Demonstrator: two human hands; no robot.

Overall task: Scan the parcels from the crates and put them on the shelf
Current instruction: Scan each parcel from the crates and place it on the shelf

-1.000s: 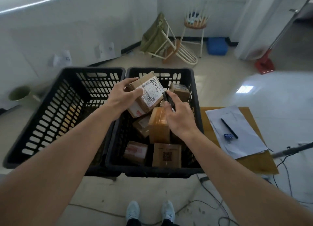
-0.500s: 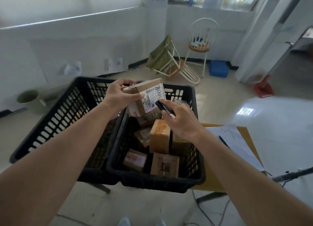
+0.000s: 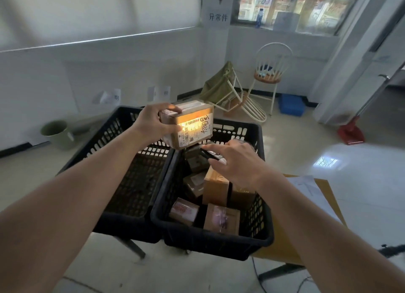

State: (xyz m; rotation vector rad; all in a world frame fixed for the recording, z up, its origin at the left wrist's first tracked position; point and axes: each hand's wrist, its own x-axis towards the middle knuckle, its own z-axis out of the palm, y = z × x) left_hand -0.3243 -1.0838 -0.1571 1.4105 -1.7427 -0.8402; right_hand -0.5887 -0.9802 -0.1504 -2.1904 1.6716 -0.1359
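One parcel (image 3: pixel 189 124) held above the crates in left hand (image 3: pixel 151 122), fingers wrapped round its end; right hand (image 3: pixel 235 161) grips handheld scanner (image 3: pixel 209 153), label lit orange; scan step underway; next likely shelving; shelf unseen.

A brown cardboard parcel (image 3: pixel 188 124) was held above the two black crates (image 3: pixel 210 238), its white label glowing orange. Several more parcels (image 3: pixel 215 188) lay jumbled in the right crate; the left crate (image 3: pixel 122 229) looked empty, though dim.
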